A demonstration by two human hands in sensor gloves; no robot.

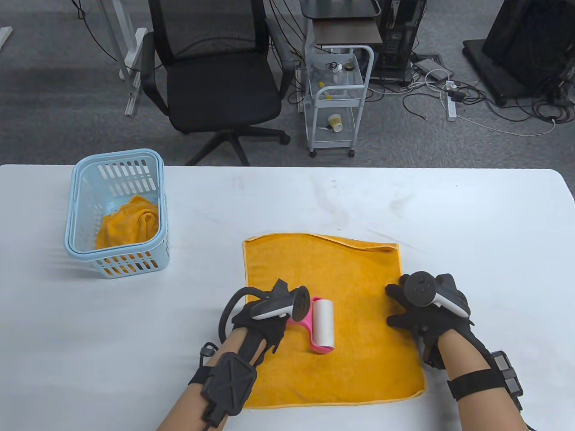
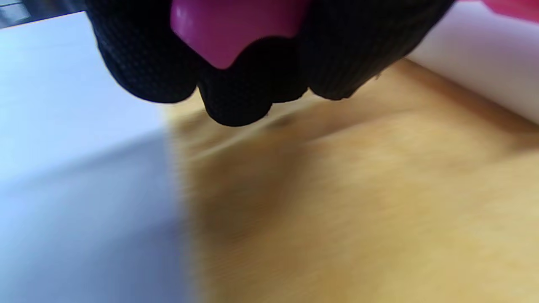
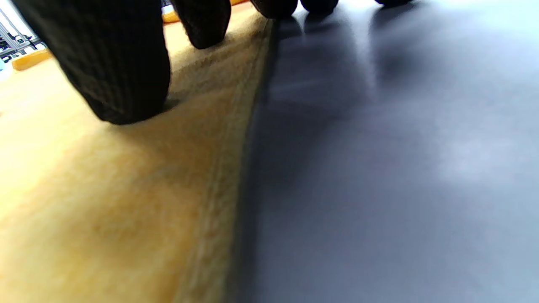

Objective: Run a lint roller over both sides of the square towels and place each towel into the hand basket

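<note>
An orange square towel [image 1: 355, 278] lies flat on the white table [image 1: 287, 202]. My left hand [image 1: 269, 314] grips the pink handle of the lint roller [image 1: 322, 325]; its white roll lies on the towel's middle. In the left wrist view the gloved fingers [image 2: 248, 88] curl round the pink handle [image 2: 231, 29] above the towel [image 2: 358, 202]. My right hand [image 1: 415, 310] rests with spread fingers on the towel's right edge; the right wrist view shows fingertips [image 3: 122, 84] pressing the towel [image 3: 105, 202] beside its hem.
A light blue hand basket [image 1: 78, 211] stands at the table's left with an orange towel [image 1: 130, 222] crumpled inside. Beyond the far edge are a black office chair [image 1: 215, 76] and a white wire cart [image 1: 337, 98].
</note>
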